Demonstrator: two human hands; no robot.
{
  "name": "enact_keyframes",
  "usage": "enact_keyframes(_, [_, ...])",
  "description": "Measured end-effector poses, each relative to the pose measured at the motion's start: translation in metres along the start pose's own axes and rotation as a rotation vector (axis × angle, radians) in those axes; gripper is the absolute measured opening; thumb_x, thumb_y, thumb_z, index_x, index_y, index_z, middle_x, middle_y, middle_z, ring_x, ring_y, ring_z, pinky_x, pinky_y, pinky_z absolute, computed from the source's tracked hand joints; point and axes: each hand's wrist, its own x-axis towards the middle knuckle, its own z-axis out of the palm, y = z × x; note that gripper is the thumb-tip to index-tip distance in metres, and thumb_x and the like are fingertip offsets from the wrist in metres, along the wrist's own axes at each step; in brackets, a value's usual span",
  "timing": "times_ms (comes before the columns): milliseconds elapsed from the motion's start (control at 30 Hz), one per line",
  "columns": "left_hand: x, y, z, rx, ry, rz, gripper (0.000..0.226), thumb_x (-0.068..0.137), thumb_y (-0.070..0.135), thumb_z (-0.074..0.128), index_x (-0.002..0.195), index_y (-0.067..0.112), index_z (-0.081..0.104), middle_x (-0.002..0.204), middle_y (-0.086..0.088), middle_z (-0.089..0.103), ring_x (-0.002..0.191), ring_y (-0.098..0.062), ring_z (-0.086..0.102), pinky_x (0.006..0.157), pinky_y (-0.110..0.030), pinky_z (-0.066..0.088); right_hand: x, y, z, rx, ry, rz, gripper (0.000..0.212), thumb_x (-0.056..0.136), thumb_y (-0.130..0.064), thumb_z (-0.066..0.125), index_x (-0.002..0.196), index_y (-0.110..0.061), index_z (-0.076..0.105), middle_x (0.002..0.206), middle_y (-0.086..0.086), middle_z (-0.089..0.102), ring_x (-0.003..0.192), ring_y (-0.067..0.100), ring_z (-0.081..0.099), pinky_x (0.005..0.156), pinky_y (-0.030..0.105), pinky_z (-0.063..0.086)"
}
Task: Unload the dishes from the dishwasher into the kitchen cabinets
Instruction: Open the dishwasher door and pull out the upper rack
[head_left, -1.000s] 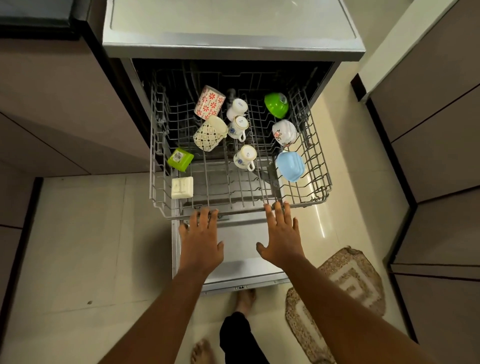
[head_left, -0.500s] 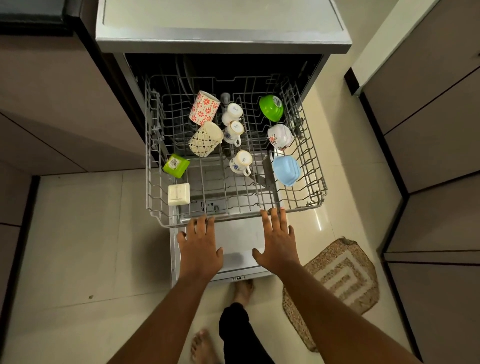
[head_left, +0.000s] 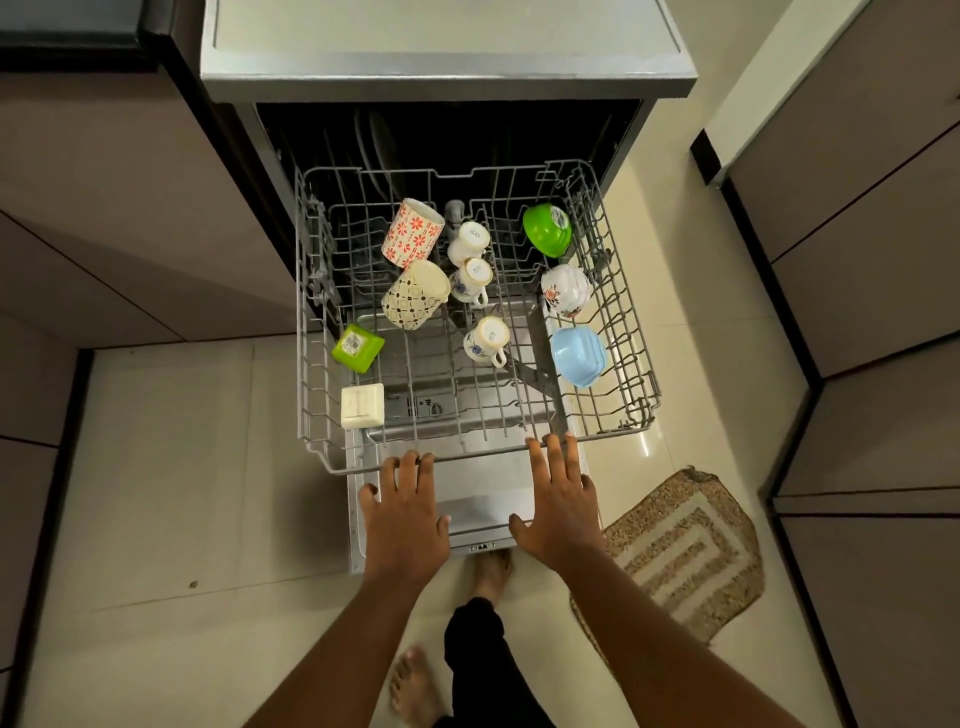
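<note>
The grey wire upper rack (head_left: 631, 332) is pulled out of the open dishwasher (head_left: 447, 52). It holds a red-flowered mug (head_left: 412, 234), a cream patterned mug (head_left: 414, 301), three small white cups (head_left: 486, 340), a green bowl (head_left: 545, 230), a floral white bowl (head_left: 564, 289), a blue bowl (head_left: 577, 356), a green square container (head_left: 358, 347) and a cream square container (head_left: 362, 406). My left hand (head_left: 405, 509) and my right hand (head_left: 558, 499) lie flat with straight fingers, fingertips at the rack's front rail.
The lowered dishwasher door (head_left: 467, 499) lies under my hands. Brown cabinets (head_left: 857, 260) stand to the right and left. A woven mat (head_left: 685, 551) lies on the tiled floor at the right. My bare feet (head_left: 415, 686) stand just before the door. Plates stand dimly inside the dishwasher.
The rack has slid further out of the dishwasher toward me, with both hands moving back along with its front rail.
</note>
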Motion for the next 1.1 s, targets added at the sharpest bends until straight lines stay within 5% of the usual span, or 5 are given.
enact_keyframes(600, [0.002, -0.005, 0.002, 0.028, 0.002, 0.03, 0.081, 0.075, 0.049, 0.071, 0.144, 0.02, 0.04, 0.143, -0.002, 0.042, 0.132, -0.027, 0.04, 0.095, -0.052, 0.039, 0.003, 0.003, 0.0, 0.008, -0.011, -0.004, 0.108, 0.08, -0.056, 0.062, 0.158, -0.022, -0.004, 0.167, 0.009, -0.005, 0.152, 0.032, -0.017, 0.116, 0.055, 0.03])
enact_keyframes(800, [0.003, -0.008, -0.004, 0.059, -0.032, 0.044, 0.078, 0.078, 0.047, 0.069, 0.146, 0.021, 0.039, 0.144, -0.002, 0.042, 0.131, -0.026, 0.041, 0.1, -0.057, 0.035, 0.007, 0.004, 0.001, -0.013, 0.002, 0.0, 0.102, 0.08, -0.075, 0.048, 0.158, -0.024, 0.006, 0.167, 0.008, 0.005, 0.153, 0.031, -0.011, 0.117, 0.063, -0.004])
enact_keyframes(1100, [0.007, -0.014, -0.017, 0.092, -0.117, 0.122, 0.079, 0.084, 0.047, 0.065, 0.15, 0.019, 0.034, 0.148, -0.002, 0.041, 0.136, -0.025, 0.04, 0.112, -0.06, 0.022, 0.01, 0.002, -0.011, 0.0, -0.007, -0.011, 0.099, 0.079, -0.077, 0.047, 0.157, -0.023, 0.019, 0.164, 0.01, 0.02, 0.154, 0.033, 0.003, 0.119, 0.064, -0.002])
